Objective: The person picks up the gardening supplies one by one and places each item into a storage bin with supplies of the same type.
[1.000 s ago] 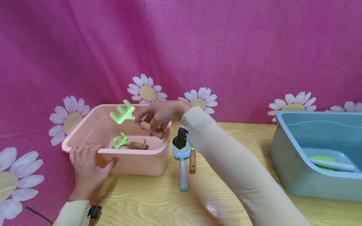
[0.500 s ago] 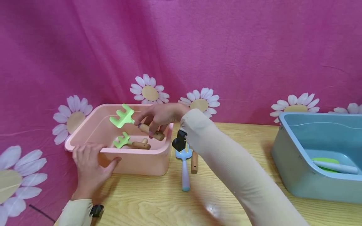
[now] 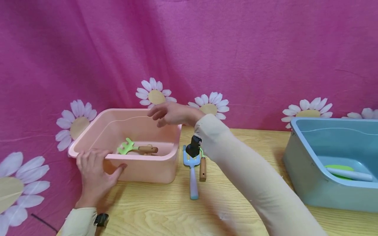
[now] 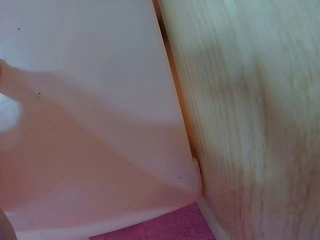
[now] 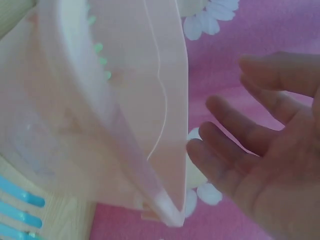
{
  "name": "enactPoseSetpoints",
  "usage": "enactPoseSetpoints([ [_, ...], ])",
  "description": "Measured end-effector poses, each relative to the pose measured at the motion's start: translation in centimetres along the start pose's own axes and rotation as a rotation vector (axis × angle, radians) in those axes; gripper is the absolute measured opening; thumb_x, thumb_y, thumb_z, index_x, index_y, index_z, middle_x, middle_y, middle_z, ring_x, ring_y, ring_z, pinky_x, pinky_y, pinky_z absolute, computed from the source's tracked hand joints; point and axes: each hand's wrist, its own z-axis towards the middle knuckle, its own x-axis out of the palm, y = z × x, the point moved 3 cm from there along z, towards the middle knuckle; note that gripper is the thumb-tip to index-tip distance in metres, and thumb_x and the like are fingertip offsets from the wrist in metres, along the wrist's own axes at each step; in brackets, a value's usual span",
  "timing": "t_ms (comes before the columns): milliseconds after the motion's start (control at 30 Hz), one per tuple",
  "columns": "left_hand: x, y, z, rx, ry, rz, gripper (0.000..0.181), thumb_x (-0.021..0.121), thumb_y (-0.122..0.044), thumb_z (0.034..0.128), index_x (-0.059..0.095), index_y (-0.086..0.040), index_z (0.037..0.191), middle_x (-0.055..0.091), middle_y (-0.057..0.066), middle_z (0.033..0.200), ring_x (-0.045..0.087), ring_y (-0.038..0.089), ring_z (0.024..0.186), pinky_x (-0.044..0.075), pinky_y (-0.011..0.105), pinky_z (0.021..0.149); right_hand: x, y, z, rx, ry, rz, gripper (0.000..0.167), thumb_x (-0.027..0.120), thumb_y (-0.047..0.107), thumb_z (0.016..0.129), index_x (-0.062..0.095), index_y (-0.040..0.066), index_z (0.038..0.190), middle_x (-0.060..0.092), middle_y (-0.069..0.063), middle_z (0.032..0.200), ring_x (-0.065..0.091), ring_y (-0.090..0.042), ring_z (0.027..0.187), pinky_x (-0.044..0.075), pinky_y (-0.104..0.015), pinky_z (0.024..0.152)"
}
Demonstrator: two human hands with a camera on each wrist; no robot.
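My left hand (image 3: 95, 178) grips the near rim of the pink tub (image 3: 153, 170), fingers over the edge and thumb against the outer wall. Over the tub's back right corner, my right hand (image 3: 177, 113) holds nothing; the right wrist view shows its fingers (image 5: 240, 125) spread and slightly bent. Inside the tub lies a green hand rake (image 3: 126, 146) with a wooden handle (image 3: 148, 149). Other wooden parts show just behind that handle, mostly hidden. In the left wrist view, the tub's pink wall (image 4: 100, 110) fills the left side.
Right of the tub, a blue hand fork (image 3: 193, 178) and a wooden-handled tool (image 3: 202, 168) lie side by side on the wooden table (image 3: 159, 209), partly under my right wrist. A blue-grey tub (image 3: 330, 193) at far right holds a green-bladed tool (image 3: 351, 173) with a pale handle.
My right hand has let go of a green hand rake, which has dropped into the pink tub, and has risen slightly to the right. The left hand keeps its grip on the rim.
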Motion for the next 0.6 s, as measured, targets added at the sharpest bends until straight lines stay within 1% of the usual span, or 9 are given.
enactPoseSetpoints([
  [100, 0.0, 0.1, -0.1, -0.001, -0.002, -0.004, 0.073, 0.059, -0.068, 0.0859, 0.062, 0.003, 0.104, 0.060, 0.021, 0.098, 0.051, 0.039, 0.098, 0.021, 0.061, 0.106, -0.4, -0.4, -0.5, -0.017, -0.044, -0.012, 0.045, 0.060, 0.002, 0.092, 0.056, 0.010, 0.136, 0.058, -0.011, 0.142, 0.052, -0.024, 0.136, 0.045, -0.036, 0.111],
  [267, 0.1, 0.0, 0.0, -0.003, -0.008, -0.015, 0.073, 0.059, -0.068, 0.0854, 0.063, 0.003, 0.103, 0.060, 0.021, 0.099, 0.051, 0.040, 0.099, 0.020, 0.056, 0.108, -1.0, -1.5, -1.8, -0.027, -0.089, -0.056, 0.042, 0.061, 0.005, 0.093, 0.058, 0.009, 0.134, 0.061, -0.012, 0.138, 0.055, -0.025, 0.132, 0.046, -0.037, 0.109],
  [500, 0.2, -0.1, 0.0, -0.011, -0.001, -0.030, 0.074, 0.061, -0.069, 0.0844, 0.063, 0.002, 0.103, 0.061, 0.020, 0.098, 0.051, 0.039, 0.099, 0.019, 0.058, 0.109, -2.3, -3.0, -4.2, -0.053, -0.170, -0.172, 0.038, 0.061, 0.007, 0.093, 0.062, 0.008, 0.131, 0.064, -0.013, 0.133, 0.059, -0.024, 0.125, 0.047, -0.038, 0.108],
  [600, 0.1, 0.0, 0.0, -0.023, 0.002, -0.032, 0.075, 0.061, -0.070, 0.0836, 0.063, 0.002, 0.104, 0.061, 0.020, 0.099, 0.051, 0.039, 0.099, 0.018, 0.056, 0.111, -2.8, -3.6, -5.1, -0.055, -0.208, -0.190, 0.037, 0.061, 0.008, 0.093, 0.062, 0.007, 0.130, 0.065, -0.012, 0.131, 0.060, -0.024, 0.123, 0.046, -0.039, 0.108],
])
